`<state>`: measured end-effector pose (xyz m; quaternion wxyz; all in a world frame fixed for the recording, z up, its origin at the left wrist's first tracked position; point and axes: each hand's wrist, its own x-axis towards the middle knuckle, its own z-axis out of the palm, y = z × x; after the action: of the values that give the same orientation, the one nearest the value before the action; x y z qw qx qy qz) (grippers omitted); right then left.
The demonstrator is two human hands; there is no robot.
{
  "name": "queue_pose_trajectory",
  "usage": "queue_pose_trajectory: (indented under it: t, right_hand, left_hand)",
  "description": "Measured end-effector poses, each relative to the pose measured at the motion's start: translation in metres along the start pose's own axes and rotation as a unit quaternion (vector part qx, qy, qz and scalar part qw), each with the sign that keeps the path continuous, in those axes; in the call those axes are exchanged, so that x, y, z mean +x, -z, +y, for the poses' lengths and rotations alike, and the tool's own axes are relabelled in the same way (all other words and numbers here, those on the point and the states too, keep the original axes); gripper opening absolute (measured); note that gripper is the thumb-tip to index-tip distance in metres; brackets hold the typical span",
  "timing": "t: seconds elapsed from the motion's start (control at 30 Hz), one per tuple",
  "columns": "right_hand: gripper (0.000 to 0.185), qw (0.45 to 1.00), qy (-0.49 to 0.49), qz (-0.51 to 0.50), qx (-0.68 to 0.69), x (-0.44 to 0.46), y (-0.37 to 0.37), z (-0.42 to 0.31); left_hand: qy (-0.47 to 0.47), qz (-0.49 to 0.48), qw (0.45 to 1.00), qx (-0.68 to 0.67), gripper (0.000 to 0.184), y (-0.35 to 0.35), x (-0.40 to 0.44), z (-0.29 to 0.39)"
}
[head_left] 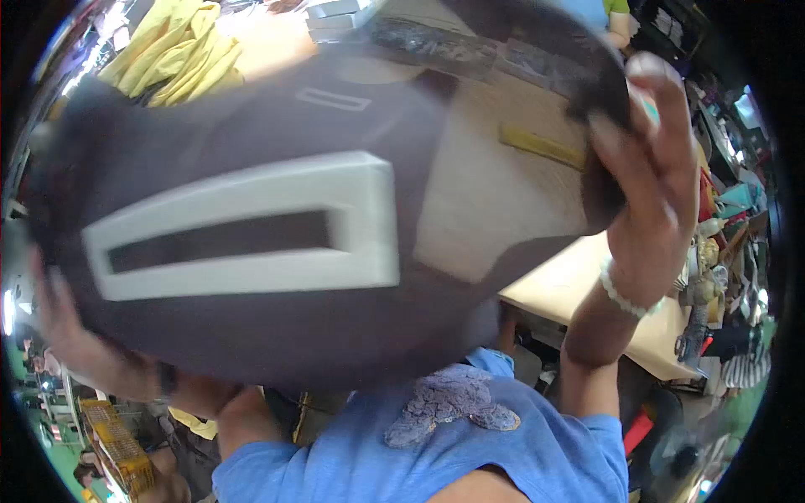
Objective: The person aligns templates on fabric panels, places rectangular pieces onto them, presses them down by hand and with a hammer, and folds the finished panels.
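Left hand (84, 344) blurry against smeared dark object (251, 335)

a pale table (658, 339) stands right of centre; bright light (10, 312) glows far left; a green patch (33, 469) (wall or floor, unclear) shows below

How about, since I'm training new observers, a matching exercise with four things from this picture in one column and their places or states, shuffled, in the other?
Things
1. dark curved piece
2. beaded bracelet
3. blue shirt
4. pile of yellow material

Places or states
A. around the right wrist
B. heaped at the picture's upper left
C. between the left hand and the right hand
D. worn, with a purplish-grey patch on it

Pairs: 1-C, 2-A, 3-D, 4-B
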<state>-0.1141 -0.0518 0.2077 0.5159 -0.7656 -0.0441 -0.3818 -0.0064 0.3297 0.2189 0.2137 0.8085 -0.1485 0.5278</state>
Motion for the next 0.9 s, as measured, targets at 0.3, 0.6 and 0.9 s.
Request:
queue_pose_trajectory:
  t: [0.3, 0.6, 0.9]
  right_hand:
    - [0.051, 0.96, -0.007, -0.102, 0.261, 0.079, -0.11, -0.032]
    - [0.038, 0.999, -0.039, 0.008, -0.015, 0.059, -0.14, 0.118]
    - [0.055, 0.974, -0.178, -0.039, -0.135, 0.023, -0.137, 0.211]
  left_hand:
    - [-0.241, 0.038, 0.961, 0.133, 0.036, -0.059, 0.189, -0.172]
    - [-0.12, -0.213, 0.97, -0.013, 0.036, -0.284, 0.099, -0.125]
    - [-0.202, -0.239, 0.949, -0.025, 0.045, -0.416, -0.007, -0.12]
